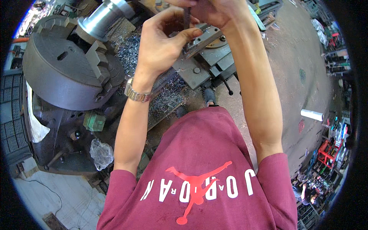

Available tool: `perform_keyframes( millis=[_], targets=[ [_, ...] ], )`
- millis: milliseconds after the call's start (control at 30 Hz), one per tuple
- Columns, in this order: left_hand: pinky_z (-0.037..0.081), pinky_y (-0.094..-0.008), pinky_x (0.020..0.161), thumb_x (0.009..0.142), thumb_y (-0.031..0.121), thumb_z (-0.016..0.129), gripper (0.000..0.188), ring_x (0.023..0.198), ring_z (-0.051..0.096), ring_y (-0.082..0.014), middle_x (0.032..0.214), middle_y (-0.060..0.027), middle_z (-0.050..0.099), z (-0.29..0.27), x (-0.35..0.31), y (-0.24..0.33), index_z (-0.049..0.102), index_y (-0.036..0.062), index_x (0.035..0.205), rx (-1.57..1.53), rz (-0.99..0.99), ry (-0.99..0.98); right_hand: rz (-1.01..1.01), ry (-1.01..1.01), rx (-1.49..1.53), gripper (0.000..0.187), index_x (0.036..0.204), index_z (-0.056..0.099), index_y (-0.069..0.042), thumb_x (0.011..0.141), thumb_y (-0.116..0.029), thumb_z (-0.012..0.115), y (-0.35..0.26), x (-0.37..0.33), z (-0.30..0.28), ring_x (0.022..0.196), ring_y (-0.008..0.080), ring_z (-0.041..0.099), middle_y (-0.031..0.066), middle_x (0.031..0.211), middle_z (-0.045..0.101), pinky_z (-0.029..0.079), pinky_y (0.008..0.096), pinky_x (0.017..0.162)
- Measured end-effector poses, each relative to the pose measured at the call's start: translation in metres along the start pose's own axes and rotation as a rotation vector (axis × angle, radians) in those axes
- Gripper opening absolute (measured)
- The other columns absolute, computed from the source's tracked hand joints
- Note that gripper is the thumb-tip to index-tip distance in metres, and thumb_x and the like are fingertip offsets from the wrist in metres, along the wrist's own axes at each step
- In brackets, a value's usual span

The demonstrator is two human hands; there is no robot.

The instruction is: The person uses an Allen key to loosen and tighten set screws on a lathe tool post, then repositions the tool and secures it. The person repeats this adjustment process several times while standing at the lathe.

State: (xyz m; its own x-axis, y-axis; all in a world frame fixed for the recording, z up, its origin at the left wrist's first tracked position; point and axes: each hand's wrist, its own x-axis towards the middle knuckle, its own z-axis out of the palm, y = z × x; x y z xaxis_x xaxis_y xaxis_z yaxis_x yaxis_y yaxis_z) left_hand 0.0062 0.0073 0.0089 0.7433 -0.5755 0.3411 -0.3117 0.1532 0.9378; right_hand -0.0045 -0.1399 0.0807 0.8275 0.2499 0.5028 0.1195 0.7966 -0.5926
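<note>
At the top of the view my left hand (163,46), with a metal watch (135,92) on its wrist, curls closed around a slim dark metal bar (186,21). Its thumb presses near the bar's lower part. My right hand (214,13) bends over the bar's upper part from the right; the top edge cuts off some of its fingers, and its grip is partly hidden. Just below both hands lies the tool holder (209,37) on the lathe's carriage (193,73). To the left, a shiny flanged metal cylinder (101,23) sits at the jaws of the large chuck (63,82).
Metal chips (130,50) pile up under the cylinder and beside the carriage. A handle with a black knob (230,92) sticks out toward me. Below the chuck are a green block (94,121) and a crumpled clear plastic bag (101,154). A white roll (312,115) lies on the floor at right.
</note>
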Motion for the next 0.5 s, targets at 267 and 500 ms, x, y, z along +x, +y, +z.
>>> perform_keyframes(
  millis=[267, 500],
  targets=[
    [0.057, -0.0256, 0.073, 0.084, 0.001, 0.081, 0.011, 0.077, 0.071, -0.0088, 0.083, -0.0057, 0.078, 0.015, -0.011, 0.001, 0.077, -0.005, 0.093, 0.329, 0.17, 0.142, -0.583, 0.88, -1.458, 0.04, 0.098, 0.063, 0.008, 0.106, -0.03, 0.052, 0.032, -0.025, 0.062, 0.076, 0.0203, 0.062, 0.0124, 0.084, 0.066, 0.05, 0.0356, 0.074],
    [0.056, -0.026, 0.088, 0.092, -0.004, 0.069, 0.016, 0.097, 0.07, -0.0104, 0.098, -0.0073, 0.075, -0.009, 0.0, 0.01, 0.074, -0.0067, 0.107, 0.033, -0.08, -0.225, -0.081, 0.142, -1.034, 0.031, 0.105, 0.065, 0.005, 0.105, -0.022, 0.051, -0.012, -0.005, 0.034, 0.062, 0.0094, 0.052, 0.0015, 0.07, 0.057, 0.043, 0.028, 0.057]
  ],
)
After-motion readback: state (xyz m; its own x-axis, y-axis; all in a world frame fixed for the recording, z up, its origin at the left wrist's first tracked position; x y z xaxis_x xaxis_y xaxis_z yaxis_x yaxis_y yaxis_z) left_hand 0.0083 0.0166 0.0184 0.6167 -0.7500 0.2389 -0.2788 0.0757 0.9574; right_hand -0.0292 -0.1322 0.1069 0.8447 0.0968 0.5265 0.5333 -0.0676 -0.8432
